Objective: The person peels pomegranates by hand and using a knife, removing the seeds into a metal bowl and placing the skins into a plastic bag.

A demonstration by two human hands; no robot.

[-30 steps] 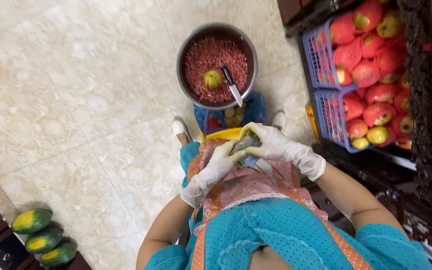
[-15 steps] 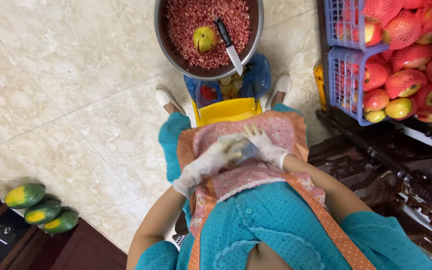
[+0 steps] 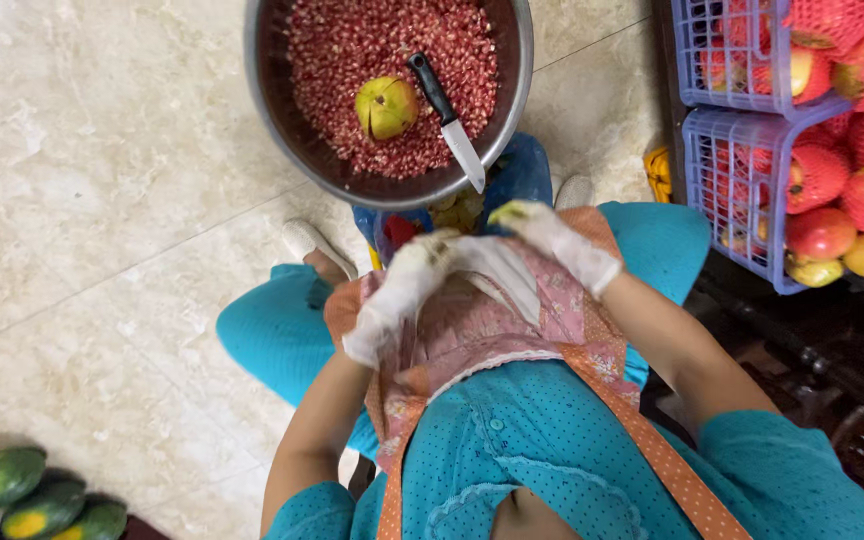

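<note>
Your left hand in its thin white glove (image 3: 402, 295) and your gloved right hand (image 3: 552, 240) meet over the pink patterned apron (image 3: 497, 320) on your lap, fingers blurred, so whether they grip anything cannot be told. At twelve o'clock sits a round steel bowl (image 3: 272, 120) of red pomegranate seeds (image 3: 352, 50), holding a yellow-green fruit (image 3: 385, 106) just beside a black-handled knife (image 3: 447, 120). At two o'clock, lilac plastic crates (image 3: 712, 150) hold red fruit; at seven o'clock lie green-yellow mangoes (image 3: 22, 495).

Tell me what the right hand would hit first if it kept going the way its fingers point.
The right hand points up-left toward the metal bowl. It would likely meet the knife blade tip at the bowl's near rim first, though the heights are unclear.
</note>
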